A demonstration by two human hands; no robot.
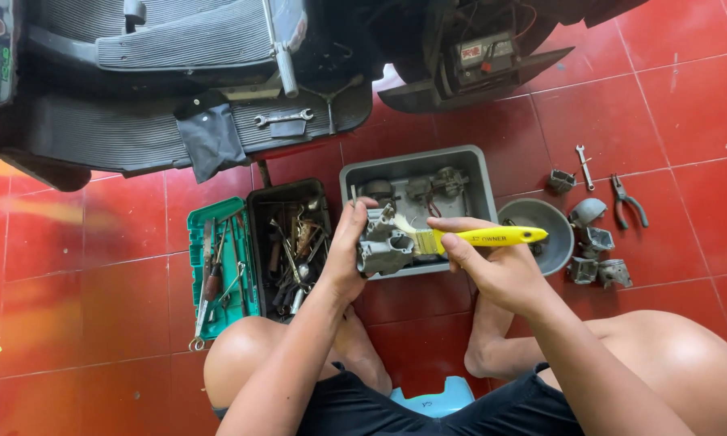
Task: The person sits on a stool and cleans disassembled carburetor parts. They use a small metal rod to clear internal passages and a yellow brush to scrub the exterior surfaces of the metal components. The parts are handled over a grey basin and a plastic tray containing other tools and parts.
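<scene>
My left hand [345,250] grips a grey metal engine part, a carburetor body [383,242], above the near edge of a grey plastic tub [483,179]. My right hand [492,262] holds a yellow-handled paintbrush [492,236] whose bristles rest against the carburetor body. More metal parts lie inside the tub. Both forearms reach out over my bare knees.
An open green-and-black toolbox [222,266] full of tools sits to the left. A grey bowl [551,222], small metal parts [597,258], pliers [628,202] and a wrench [584,165] lie to the right on the red tile floor. A scooter footboard [137,89] with a wrench [283,119] on it fills the top.
</scene>
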